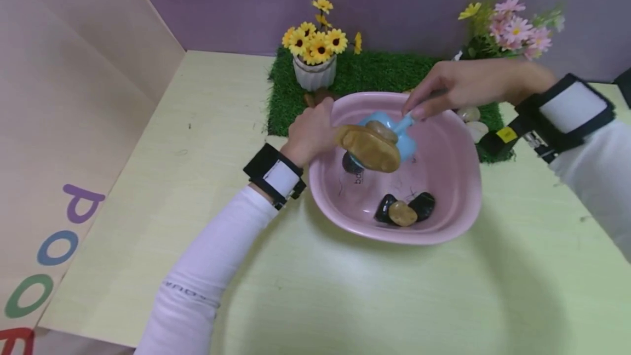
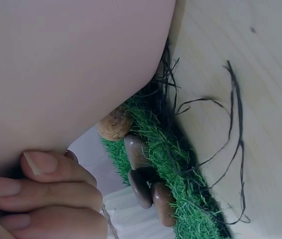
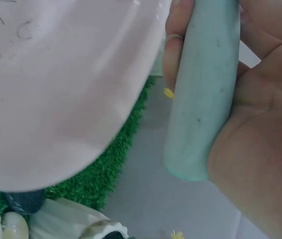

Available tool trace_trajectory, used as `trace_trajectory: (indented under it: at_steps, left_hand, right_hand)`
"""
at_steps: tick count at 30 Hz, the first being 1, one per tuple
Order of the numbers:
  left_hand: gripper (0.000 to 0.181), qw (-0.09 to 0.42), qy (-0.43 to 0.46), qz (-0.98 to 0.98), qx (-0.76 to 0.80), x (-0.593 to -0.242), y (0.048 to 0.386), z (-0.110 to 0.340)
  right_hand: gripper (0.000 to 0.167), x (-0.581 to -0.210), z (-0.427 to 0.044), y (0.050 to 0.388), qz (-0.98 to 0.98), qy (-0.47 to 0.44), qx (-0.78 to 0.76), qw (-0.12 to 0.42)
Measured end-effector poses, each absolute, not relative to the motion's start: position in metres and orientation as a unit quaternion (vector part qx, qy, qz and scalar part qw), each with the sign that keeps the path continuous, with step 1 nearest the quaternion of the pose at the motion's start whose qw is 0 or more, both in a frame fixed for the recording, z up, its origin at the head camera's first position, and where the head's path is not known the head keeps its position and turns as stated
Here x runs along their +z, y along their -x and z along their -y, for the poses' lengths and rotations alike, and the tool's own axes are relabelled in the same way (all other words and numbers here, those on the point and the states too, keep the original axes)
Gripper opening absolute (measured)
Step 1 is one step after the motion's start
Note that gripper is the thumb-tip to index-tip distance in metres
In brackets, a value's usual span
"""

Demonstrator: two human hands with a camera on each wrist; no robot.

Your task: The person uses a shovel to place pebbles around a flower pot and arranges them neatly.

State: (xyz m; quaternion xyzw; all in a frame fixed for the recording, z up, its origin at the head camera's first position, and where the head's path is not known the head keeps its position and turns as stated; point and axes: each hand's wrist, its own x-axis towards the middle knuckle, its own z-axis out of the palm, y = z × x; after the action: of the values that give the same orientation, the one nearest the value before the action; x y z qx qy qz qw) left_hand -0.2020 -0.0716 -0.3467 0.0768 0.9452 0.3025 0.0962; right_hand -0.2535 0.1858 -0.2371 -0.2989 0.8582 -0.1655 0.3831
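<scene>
My right hand [image 1: 460,89] holds a light blue scoop [image 1: 406,147] by its handle, over the pink basin [image 1: 455,201]. In the right wrist view the fingers wrap round the thick pale handle [image 3: 200,99]. A large tan stone [image 1: 370,148] and a smaller brownish stone [image 1: 379,129] lie at the scoop, hiding part of it. At the basin's left rim, my left hand [image 1: 311,130] grips the edge; its curled fingers [image 2: 56,194] show under the rim in the left wrist view. Inside the basin are black stones [image 1: 422,206], a tan stone [image 1: 402,213] and a dark stone [image 1: 351,164].
Behind the basin lies a green turf mat [image 1: 379,67] with a pot of yellow flowers [image 1: 315,70] and pink flowers [image 1: 517,29]. Pale stones [image 1: 475,130] sit by the basin's right side, brown stones [image 2: 163,204] by its left. A purple wall [image 1: 409,4] stands behind.
</scene>
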Motion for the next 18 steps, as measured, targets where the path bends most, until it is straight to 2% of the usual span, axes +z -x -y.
trace_trajectory:
  at_steps: [5,12,18]
  left_hand:
    - [0.039,0.104,-0.065,-0.943,0.309,-0.347,0.202,0.070]
    - [0.047,0.109,-0.067,-0.945,0.302,-0.347,0.202,0.071]
    - [0.039,0.101,-0.064,-0.943,0.310,-0.347,0.201,0.070]
  right_hand:
    - [0.033,-0.235,-0.189,0.264,-0.873,0.306,-0.144,0.352]
    - [0.033,-0.233,-0.188,0.279,-0.888,0.296,-0.139,0.325]
    - [0.036,-0.230,-0.185,0.285,-0.902,0.282,-0.115,0.306]
